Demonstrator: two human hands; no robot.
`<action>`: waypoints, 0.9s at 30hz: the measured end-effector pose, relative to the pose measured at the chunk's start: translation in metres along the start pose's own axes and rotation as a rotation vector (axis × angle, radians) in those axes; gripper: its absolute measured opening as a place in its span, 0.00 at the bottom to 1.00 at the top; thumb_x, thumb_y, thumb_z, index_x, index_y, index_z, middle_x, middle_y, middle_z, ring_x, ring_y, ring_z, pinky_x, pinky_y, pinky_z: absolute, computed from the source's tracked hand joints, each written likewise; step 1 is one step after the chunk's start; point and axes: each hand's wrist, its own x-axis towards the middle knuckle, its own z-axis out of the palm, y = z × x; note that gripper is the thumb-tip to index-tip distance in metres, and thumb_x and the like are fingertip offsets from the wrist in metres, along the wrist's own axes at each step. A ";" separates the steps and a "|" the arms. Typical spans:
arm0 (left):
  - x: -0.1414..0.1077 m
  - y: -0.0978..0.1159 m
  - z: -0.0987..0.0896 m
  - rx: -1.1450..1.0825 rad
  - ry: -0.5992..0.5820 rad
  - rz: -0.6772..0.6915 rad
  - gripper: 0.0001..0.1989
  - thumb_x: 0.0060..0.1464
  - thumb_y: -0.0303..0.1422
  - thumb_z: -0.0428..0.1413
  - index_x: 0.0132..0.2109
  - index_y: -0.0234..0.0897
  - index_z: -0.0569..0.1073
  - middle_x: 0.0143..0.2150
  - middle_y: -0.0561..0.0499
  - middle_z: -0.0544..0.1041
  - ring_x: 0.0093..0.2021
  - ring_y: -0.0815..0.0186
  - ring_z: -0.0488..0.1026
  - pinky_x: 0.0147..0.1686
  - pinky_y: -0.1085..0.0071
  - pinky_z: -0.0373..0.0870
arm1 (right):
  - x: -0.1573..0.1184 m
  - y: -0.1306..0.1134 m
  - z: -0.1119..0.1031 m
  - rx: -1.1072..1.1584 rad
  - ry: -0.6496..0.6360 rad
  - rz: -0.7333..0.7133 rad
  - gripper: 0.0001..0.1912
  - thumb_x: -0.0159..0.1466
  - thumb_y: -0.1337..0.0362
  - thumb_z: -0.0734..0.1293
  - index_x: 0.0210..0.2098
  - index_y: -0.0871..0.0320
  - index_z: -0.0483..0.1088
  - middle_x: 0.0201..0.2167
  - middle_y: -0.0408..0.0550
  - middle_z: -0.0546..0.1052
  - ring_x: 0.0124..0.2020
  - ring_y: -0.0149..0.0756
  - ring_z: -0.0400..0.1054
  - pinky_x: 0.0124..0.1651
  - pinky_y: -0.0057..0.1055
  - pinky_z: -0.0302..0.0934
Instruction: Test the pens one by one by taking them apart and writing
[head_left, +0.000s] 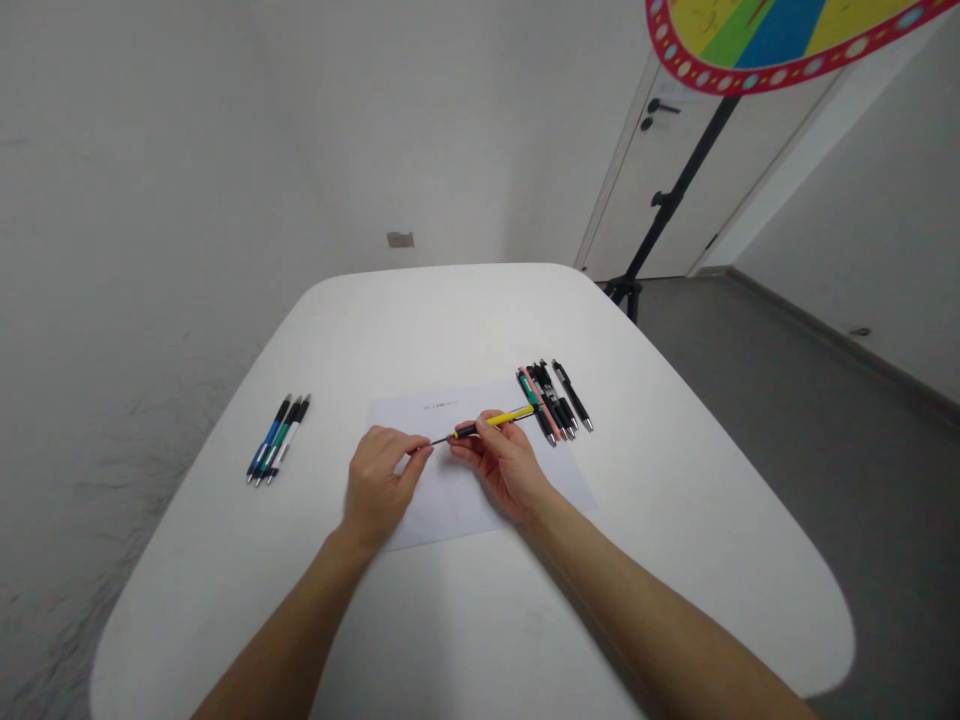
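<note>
My right hand (508, 468) holds a yellow pen (511, 416) with a black grip, tilted up to the right over the paper. A thin dark refill (440, 441) sticks out of the pen's front end. My left hand (381, 480) pinches the refill's outer end between thumb and fingertips. Both hands are above a white sheet of paper (442, 515) with a few small marks near its top edge. Just beyond my right hand lie several pens (553, 402), mostly black, with a green one and a pink one among them.
Three pens (278, 440) in blue, green and white lie side by side on the left of the white table (450, 320). Past the table's right edge stand a black tripod (667, 205) carrying a colourful wheel (780, 40) and a door (637, 170). A wall (337, 130) rises behind.
</note>
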 end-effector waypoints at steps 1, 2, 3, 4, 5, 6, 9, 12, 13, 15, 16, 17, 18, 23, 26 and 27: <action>0.000 0.000 0.000 0.001 0.002 -0.002 0.06 0.61 0.31 0.55 0.35 0.38 0.76 0.31 0.50 0.79 0.34 0.64 0.72 0.38 0.66 0.68 | 0.000 0.000 0.000 0.001 0.004 -0.004 0.21 0.48 0.58 0.80 0.31 0.56 0.66 0.30 0.43 0.80 0.32 0.32 0.77 0.37 0.25 0.73; 0.000 0.000 0.000 0.001 0.005 -0.003 0.06 0.61 0.31 0.55 0.35 0.38 0.76 0.31 0.50 0.79 0.34 0.64 0.72 0.37 0.66 0.68 | 0.000 0.000 0.000 0.001 0.008 -0.009 0.21 0.48 0.58 0.80 0.31 0.56 0.66 0.30 0.43 0.80 0.32 0.32 0.77 0.37 0.25 0.73; 0.000 0.000 -0.001 0.001 0.006 -0.005 0.06 0.60 0.31 0.55 0.35 0.38 0.76 0.31 0.50 0.79 0.34 0.64 0.72 0.37 0.66 0.68 | 0.001 0.000 -0.001 0.000 0.011 -0.015 0.21 0.48 0.58 0.80 0.31 0.56 0.66 0.30 0.43 0.80 0.32 0.32 0.77 0.37 0.25 0.73; 0.001 0.000 -0.001 0.000 0.006 -0.008 0.06 0.60 0.31 0.56 0.35 0.38 0.76 0.31 0.50 0.79 0.34 0.64 0.72 0.37 0.65 0.68 | 0.001 0.000 -0.001 0.000 0.014 -0.019 0.21 0.49 0.57 0.80 0.32 0.56 0.66 0.30 0.43 0.80 0.32 0.32 0.77 0.37 0.26 0.73; 0.001 0.000 -0.001 -0.001 0.005 -0.013 0.06 0.60 0.31 0.55 0.35 0.38 0.76 0.31 0.50 0.79 0.34 0.64 0.72 0.37 0.65 0.68 | 0.001 0.000 -0.001 -0.001 0.016 -0.022 0.20 0.50 0.57 0.79 0.32 0.56 0.66 0.30 0.43 0.80 0.32 0.32 0.77 0.37 0.26 0.73; 0.001 0.000 -0.001 -0.001 0.001 -0.022 0.06 0.60 0.31 0.55 0.35 0.38 0.76 0.31 0.50 0.79 0.34 0.64 0.72 0.38 0.65 0.68 | 0.002 0.000 -0.002 -0.002 0.017 -0.023 0.20 0.50 0.57 0.79 0.32 0.56 0.66 0.30 0.43 0.80 0.32 0.32 0.77 0.37 0.26 0.73; 0.001 0.001 -0.002 0.000 -0.009 -0.045 0.07 0.60 0.32 0.55 0.34 0.39 0.76 0.31 0.50 0.79 0.34 0.63 0.73 0.38 0.64 0.69 | 0.003 0.000 -0.002 -0.002 0.018 -0.023 0.20 0.51 0.56 0.79 0.32 0.55 0.66 0.31 0.42 0.80 0.31 0.32 0.77 0.37 0.27 0.73; 0.001 0.001 -0.003 0.001 -0.006 -0.052 0.07 0.60 0.32 0.55 0.34 0.38 0.76 0.31 0.49 0.79 0.34 0.63 0.73 0.38 0.64 0.69 | 0.003 -0.001 -0.003 -0.008 0.027 -0.026 0.20 0.50 0.56 0.79 0.32 0.54 0.66 0.31 0.41 0.80 0.31 0.31 0.77 0.37 0.27 0.73; 0.002 0.001 -0.003 0.004 -0.006 -0.057 0.07 0.60 0.32 0.55 0.34 0.38 0.76 0.31 0.49 0.79 0.34 0.63 0.73 0.38 0.63 0.69 | 0.004 -0.002 -0.004 -0.012 0.033 -0.029 0.20 0.51 0.56 0.79 0.32 0.54 0.66 0.31 0.40 0.80 0.31 0.31 0.77 0.37 0.27 0.73; 0.002 0.001 -0.003 0.010 -0.013 -0.072 0.08 0.60 0.32 0.55 0.33 0.39 0.76 0.30 0.49 0.79 0.34 0.63 0.73 0.38 0.63 0.69 | 0.004 -0.003 -0.005 -0.015 0.048 -0.036 0.19 0.52 0.57 0.78 0.32 0.54 0.66 0.30 0.41 0.80 0.31 0.31 0.77 0.37 0.27 0.73; 0.002 0.001 -0.003 0.015 -0.017 -0.078 0.08 0.60 0.32 0.55 0.33 0.39 0.76 0.30 0.49 0.79 0.34 0.63 0.73 0.39 0.63 0.69 | 0.005 -0.003 -0.006 -0.014 0.054 -0.038 0.18 0.52 0.57 0.78 0.32 0.54 0.66 0.30 0.41 0.80 0.31 0.31 0.77 0.37 0.27 0.73; 0.002 0.001 -0.004 0.019 -0.018 -0.079 0.08 0.60 0.32 0.54 0.33 0.39 0.76 0.30 0.49 0.79 0.34 0.63 0.73 0.39 0.63 0.68 | 0.006 -0.004 -0.007 -0.011 0.061 -0.040 0.18 0.52 0.57 0.78 0.31 0.54 0.66 0.30 0.41 0.80 0.30 0.31 0.77 0.37 0.27 0.73; 0.003 0.001 -0.004 0.024 -0.015 -0.076 0.08 0.60 0.32 0.54 0.33 0.39 0.76 0.30 0.49 0.79 0.34 0.63 0.72 0.39 0.63 0.68 | 0.006 -0.004 -0.008 -0.007 0.067 -0.043 0.18 0.52 0.58 0.78 0.31 0.54 0.66 0.30 0.41 0.79 0.30 0.31 0.77 0.37 0.27 0.73; 0.003 -0.002 -0.005 0.064 0.012 -0.043 0.08 0.60 0.31 0.55 0.33 0.38 0.75 0.29 0.50 0.79 0.33 0.63 0.71 0.38 0.64 0.67 | 0.010 -0.004 -0.011 0.006 0.097 -0.060 0.17 0.53 0.59 0.78 0.31 0.55 0.66 0.29 0.42 0.79 0.31 0.32 0.77 0.37 0.27 0.73; 0.002 -0.003 -0.004 0.096 0.000 -0.050 0.08 0.60 0.32 0.54 0.33 0.38 0.75 0.30 0.49 0.79 0.33 0.62 0.71 0.38 0.63 0.67 | 0.011 -0.004 -0.012 0.014 0.109 -0.064 0.16 0.53 0.60 0.77 0.31 0.55 0.67 0.29 0.42 0.79 0.30 0.31 0.77 0.36 0.26 0.73; 0.001 -0.004 -0.003 0.116 -0.008 -0.056 0.08 0.60 0.32 0.54 0.33 0.38 0.76 0.30 0.49 0.79 0.33 0.62 0.71 0.38 0.63 0.67 | 0.011 -0.004 -0.013 0.015 0.110 -0.064 0.15 0.53 0.60 0.77 0.30 0.55 0.67 0.28 0.42 0.79 0.30 0.31 0.77 0.36 0.26 0.73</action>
